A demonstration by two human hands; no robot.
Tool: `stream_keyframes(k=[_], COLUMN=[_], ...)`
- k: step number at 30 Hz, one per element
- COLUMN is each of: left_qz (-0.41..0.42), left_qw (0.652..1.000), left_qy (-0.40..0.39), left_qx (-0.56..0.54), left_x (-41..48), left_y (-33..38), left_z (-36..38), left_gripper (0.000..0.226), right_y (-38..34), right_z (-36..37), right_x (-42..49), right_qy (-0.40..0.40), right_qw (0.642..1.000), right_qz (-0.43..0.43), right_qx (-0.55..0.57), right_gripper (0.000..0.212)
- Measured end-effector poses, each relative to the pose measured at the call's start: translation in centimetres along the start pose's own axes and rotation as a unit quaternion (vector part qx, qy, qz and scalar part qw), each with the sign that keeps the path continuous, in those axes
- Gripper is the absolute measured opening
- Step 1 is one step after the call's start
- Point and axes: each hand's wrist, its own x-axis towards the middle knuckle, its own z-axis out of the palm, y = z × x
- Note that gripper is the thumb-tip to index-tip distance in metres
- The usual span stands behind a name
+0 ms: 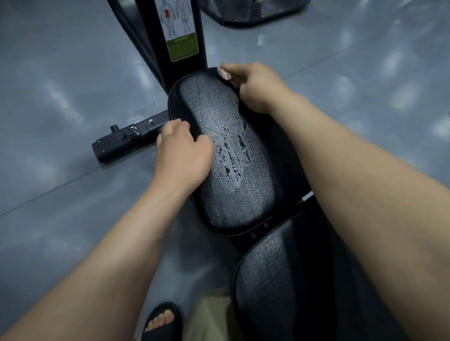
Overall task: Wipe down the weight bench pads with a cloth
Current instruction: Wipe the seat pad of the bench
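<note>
Two black grainy pads, far pad (235,195) glossy-blotched centrally, near pad (280,284) plain.

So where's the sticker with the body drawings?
The sticker sits top centre of the head view, on the black post just beyond the far end of the worn pad.

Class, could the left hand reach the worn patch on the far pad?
Likely yes: the left hand holds the far pad at its edge, beside the worn patch; nothing lies between.

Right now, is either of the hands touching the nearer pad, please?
No: left hand and right hand are both at the edges of the farther pad.
</note>
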Motion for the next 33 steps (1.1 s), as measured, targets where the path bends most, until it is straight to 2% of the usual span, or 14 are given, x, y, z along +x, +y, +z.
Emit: stream_keyframes(k=[5, 12, 18, 21, 28, 33], left_qz=[0.004, 0.013, 0.020, 0.020, 0.021, 0.019], left_qw=[1.000, 1.000, 0.999, 0.999, 0.998, 0.998], left_qy=[-0.003, -0.016, -0.019, -0.021, -0.039, -0.040], left_qx=[-0.001, -0.008, -0.017, -0.027, -0.036, -0.032], left_x=[-0.4, -0.8, -0.8, -0.8, -0.7, -0.7], left_y=[-0.1, -0.5, -0.7, -0.9, -1.6, -1.4], left_z=[-0.2, -0.5, -0.3, -0.2, 0.0, -0.2], left_gripper=[0.054, 0.054, 0.057, 0.059, 0.067, 0.068], right_y=[1.4, 3.3, 6.1, 6.8, 4.1, 1.8], right_z=[-0.6, -2.1, -2.5, -2.9, -2.2, -0.5], right_x=[-2.5, -6.9, -10.8, -12.0, -6.9, -2.9], right_qy=[0.002, -0.015, -0.009, -0.007, -0.019, -0.006], right_qw=[0.997, 0.998, 0.999, 0.999, 0.999, 0.999], right_qz=[0.014, 0.029, 0.044, 0.044, 0.018, -0.013], right_qx=[0.077, 0.047, 0.007, -0.011, -0.034, -0.030], right_gripper=[0.040, 0.041, 0.058, 0.056, 0.040, 0.042])
